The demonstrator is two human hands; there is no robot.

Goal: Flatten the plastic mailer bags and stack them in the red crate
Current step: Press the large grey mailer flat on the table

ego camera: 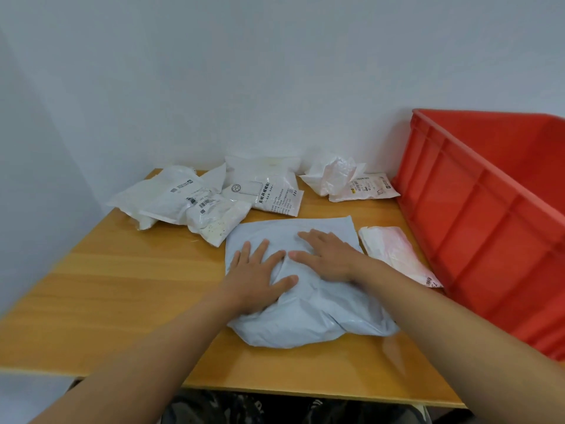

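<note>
We have both palms pressed flat on a pale blue plastic mailer bag [305,313] that lies on the glossy wooden table [128,286]. Our left hand [260,276] and right hand [328,255] lie side by side with straight, spread fingers, gripping nothing. The bag is smooth and squared at its far edge beyond our fingertips, puffy and creased toward our wrists. Just right of the right hand lies a flat pinkish-white bag [394,252], touching the ribbed wall of the red crate [489,228], a hard plastic bin. Beyond our left hand sits a crumpled heap of white bags [189,203] with printed labels. Beyond our right hand lies another wrinkled white bag [345,179].
</note>
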